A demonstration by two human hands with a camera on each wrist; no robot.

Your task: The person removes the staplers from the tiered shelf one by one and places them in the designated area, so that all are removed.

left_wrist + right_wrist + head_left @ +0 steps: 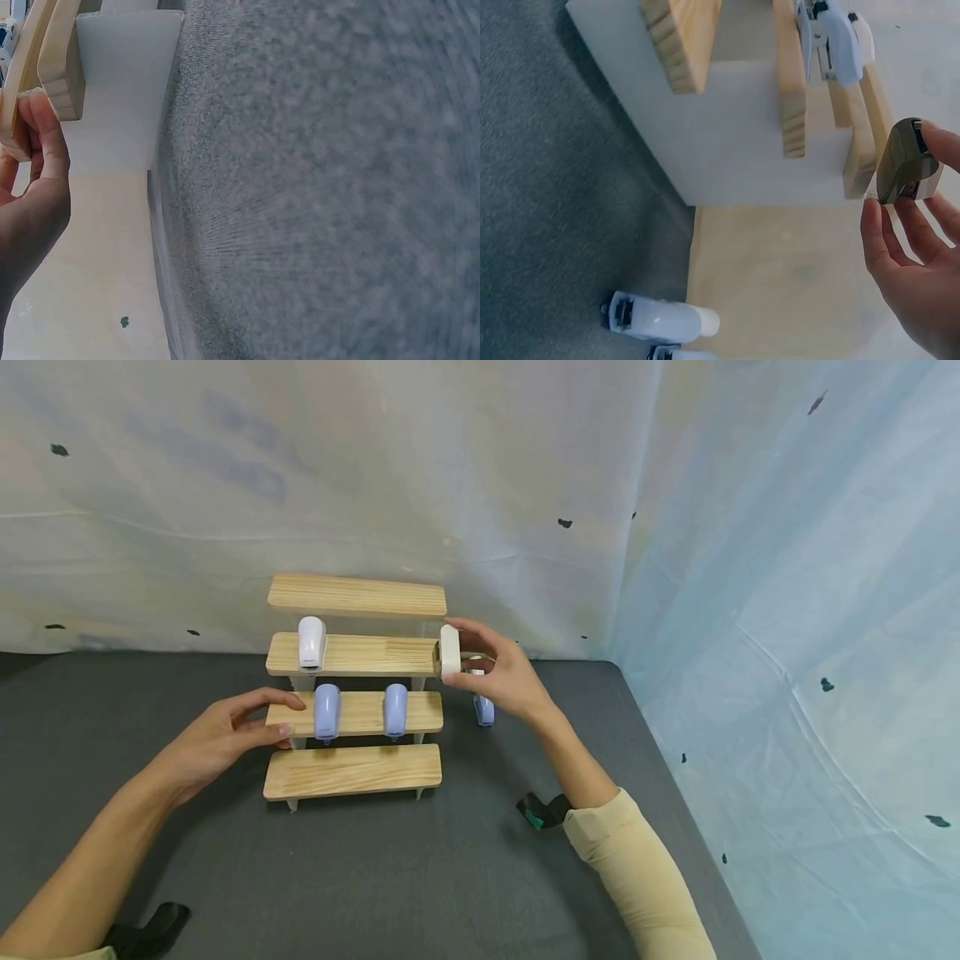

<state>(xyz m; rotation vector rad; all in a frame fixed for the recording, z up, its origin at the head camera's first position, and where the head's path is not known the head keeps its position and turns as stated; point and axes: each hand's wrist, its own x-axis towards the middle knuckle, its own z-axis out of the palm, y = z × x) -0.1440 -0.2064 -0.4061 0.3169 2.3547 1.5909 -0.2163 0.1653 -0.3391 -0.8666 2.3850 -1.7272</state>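
My right hand holds a small white-and-dark stapler between thumb and fingers, at the right end of the second tier from the top. In the right wrist view the dark side of this stapler faces the camera, close to the board's end. My left hand grips the left end of the third tier of a wooden display stand, thumb and fingers pinching the board. On that tier stand two lavender staplers, one left and one right. A white stapler sits at the second tier's left end.
Right of the stand, a lavender stapler lies on the dark grey tabletop, partly behind my right hand; the right wrist view shows another beside it. The top board and bottom board hold nothing. Pale sheeting hangs behind and at right.
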